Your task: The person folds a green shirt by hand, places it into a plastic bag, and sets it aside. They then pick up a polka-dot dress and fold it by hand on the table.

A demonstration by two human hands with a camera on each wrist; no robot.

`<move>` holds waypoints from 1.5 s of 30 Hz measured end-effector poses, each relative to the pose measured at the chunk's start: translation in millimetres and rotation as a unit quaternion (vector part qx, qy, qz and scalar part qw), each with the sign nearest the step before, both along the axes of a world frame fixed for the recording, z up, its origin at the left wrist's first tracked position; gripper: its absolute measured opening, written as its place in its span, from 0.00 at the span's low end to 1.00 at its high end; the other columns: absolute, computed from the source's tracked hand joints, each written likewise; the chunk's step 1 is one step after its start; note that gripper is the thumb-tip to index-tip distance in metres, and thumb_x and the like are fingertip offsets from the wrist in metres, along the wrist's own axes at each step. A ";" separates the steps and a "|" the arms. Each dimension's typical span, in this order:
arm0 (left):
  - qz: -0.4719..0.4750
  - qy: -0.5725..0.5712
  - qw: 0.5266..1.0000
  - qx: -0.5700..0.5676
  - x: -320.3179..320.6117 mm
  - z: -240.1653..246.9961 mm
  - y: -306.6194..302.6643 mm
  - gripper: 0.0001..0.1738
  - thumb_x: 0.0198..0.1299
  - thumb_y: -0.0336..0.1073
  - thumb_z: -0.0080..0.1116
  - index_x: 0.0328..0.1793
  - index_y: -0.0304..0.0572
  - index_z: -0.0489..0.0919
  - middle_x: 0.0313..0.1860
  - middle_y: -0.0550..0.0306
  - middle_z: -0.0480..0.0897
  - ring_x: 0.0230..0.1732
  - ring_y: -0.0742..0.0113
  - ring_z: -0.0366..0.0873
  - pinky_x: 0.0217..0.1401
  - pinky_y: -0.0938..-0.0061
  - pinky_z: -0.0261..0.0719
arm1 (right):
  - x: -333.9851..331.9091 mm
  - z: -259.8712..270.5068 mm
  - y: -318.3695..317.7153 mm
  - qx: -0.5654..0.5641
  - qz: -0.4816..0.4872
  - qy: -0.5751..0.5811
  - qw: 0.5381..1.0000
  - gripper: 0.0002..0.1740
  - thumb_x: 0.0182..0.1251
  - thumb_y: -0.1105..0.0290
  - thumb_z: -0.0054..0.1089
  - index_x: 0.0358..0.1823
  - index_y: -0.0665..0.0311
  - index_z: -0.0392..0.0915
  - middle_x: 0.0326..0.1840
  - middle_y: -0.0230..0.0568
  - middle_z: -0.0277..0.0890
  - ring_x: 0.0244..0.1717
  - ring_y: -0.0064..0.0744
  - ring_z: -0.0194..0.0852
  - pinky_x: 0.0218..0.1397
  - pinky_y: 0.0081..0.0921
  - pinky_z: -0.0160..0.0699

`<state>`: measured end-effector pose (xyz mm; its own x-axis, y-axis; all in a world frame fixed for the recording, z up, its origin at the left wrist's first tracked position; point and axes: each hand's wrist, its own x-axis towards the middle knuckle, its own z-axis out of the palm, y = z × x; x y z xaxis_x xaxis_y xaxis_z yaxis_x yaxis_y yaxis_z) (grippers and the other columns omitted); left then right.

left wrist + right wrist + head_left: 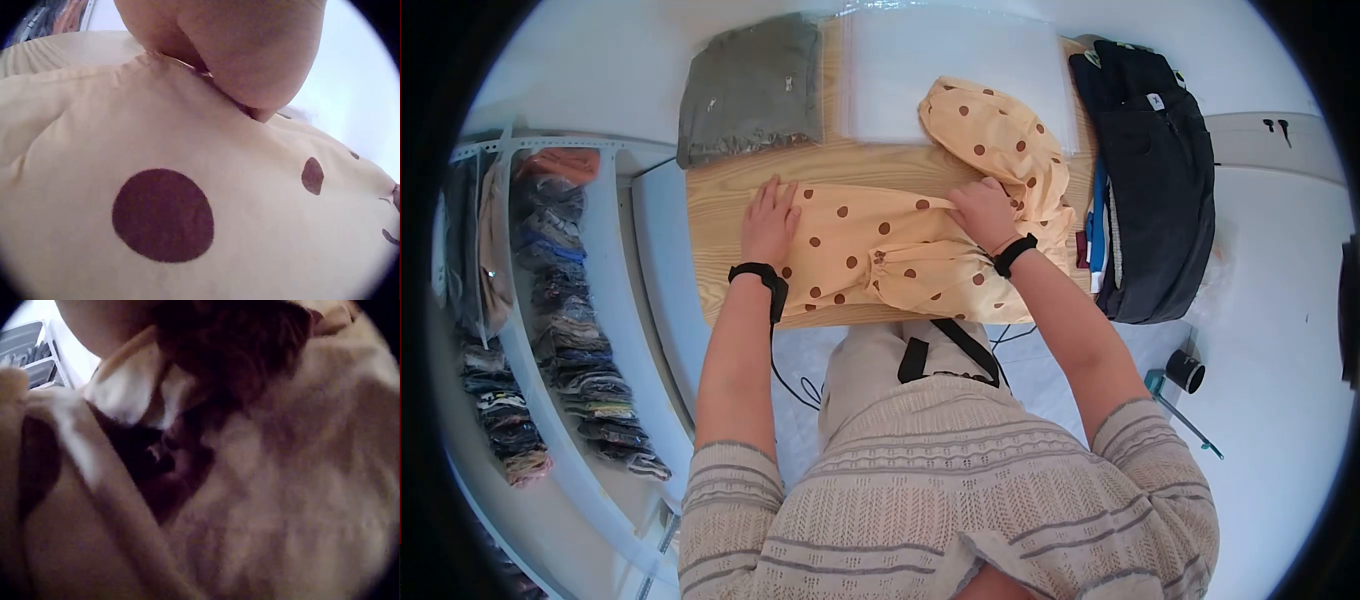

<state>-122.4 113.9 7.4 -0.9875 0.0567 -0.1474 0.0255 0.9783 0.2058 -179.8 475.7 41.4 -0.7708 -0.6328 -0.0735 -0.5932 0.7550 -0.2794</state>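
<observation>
A pale orange garment (840,230) with brown polka dots lies spread on the wooden table, a gathered cuff at its front middle. My left hand (770,218) rests on its left edge with the fingers extended, and the left wrist view shows that hand low on the dotted cloth (250,187). Toward the right side, my right hand (984,212) pinches a fold of the fabric, which is drawn up in a ridge to its left. Another part of the garment bulges out beyond that hand, toward the back. Loose folds of cloth (300,469) fill the right wrist view.
Behind the garment lie a grey bagged garment (755,95) and a stack of clear plastic bags (890,75). Dark folded trousers (1150,180) take up the table's right side. Shelves of bagged clothes (565,300) stand at the left. A black cable (778,365) hangs from the left wrist.
</observation>
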 end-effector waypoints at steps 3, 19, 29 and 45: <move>-0.008 -0.005 0.999 -0.049 1.2 0.7 3.8 0.27 0.67 0.46 0.44 0.73 0.57 0.61 0.75 0.54 0.56 0.75 0.56 0.51 0.72 0.52 0.55 | -2.4 -4.4 -1.7 -0.067 -0.049 0.036 0.996 0.14 0.56 0.63 0.61 0.43 0.57 0.76 0.41 0.40 0.78 0.46 0.37 0.73 0.53 0.37 0.66; -0.117 -0.040 0.992 -0.014 107.3 14.4 72.3 0.35 0.58 0.40 0.57 0.73 0.58 0.62 0.77 0.53 0.52 0.77 0.48 0.45 0.70 0.41 0.51 | 117.1 -16.0 -50.3 -0.070 0.025 -0.068 0.995 0.43 0.55 0.51 0.63 0.72 0.53 0.55 0.76 0.43 0.49 0.77 0.37 0.42 0.75 0.48 0.41; -0.109 -0.086 0.990 0.005 101.0 21.3 69.0 0.37 0.56 0.40 0.58 0.73 0.58 0.61 0.77 0.51 0.50 0.77 0.46 0.43 0.70 0.39 0.50 | -29.2 63.7 39.0 -0.271 -0.327 -0.130 0.896 0.28 0.53 0.61 0.65 0.53 0.70 0.73 0.52 0.53 0.76 0.53 0.48 0.74 0.56 0.32 0.73; -0.145 -0.191 0.970 0.041 73.0 50.9 65.7 0.40 0.52 0.38 0.61 0.73 0.52 0.60 0.76 0.45 0.51 0.75 0.43 0.47 0.70 0.43 0.54 | -89.1 70.6 117.4 -0.266 -0.298 -0.363 0.842 0.16 0.52 0.68 0.64 0.41 0.69 0.79 0.23 0.35 0.77 0.21 0.23 0.72 0.22 0.22 0.68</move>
<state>-49.4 179.6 58.2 -0.8023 0.3514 -0.4825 0.2039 0.9211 0.3318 -268.8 593.1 111.9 -0.8373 -0.2415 -0.4905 0.3197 0.5116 -0.7976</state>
